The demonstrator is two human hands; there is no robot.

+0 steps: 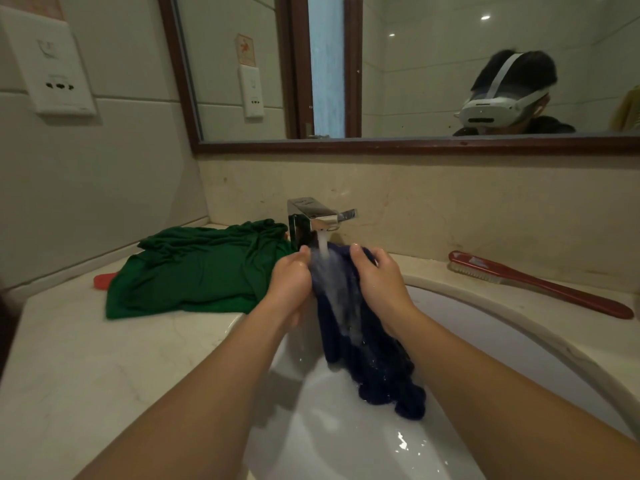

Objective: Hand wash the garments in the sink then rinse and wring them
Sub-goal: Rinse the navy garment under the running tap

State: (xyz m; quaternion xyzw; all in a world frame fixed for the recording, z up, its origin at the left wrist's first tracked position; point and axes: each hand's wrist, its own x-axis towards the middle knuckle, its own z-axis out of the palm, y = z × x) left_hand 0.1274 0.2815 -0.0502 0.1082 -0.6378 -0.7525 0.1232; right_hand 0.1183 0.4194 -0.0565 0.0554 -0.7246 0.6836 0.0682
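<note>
Now, sink [512,344] holding navy garment [377,362]; gripped by left hand [291,282], right hand [381,282]

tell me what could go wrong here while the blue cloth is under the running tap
1. Water from the chrome tap hits the dark blue wet garment held high by the left hand and right hand; it may splash over the white sink rim.
2. The green crumpled garment lies on the beige stone counter beside the left hand, so spray could soak it.

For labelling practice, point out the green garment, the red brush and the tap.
green garment [197,271], head view, middle of the cloth.
red brush [561,292], head view, on its handle.
tap [311,212], head view, spout top.
</note>
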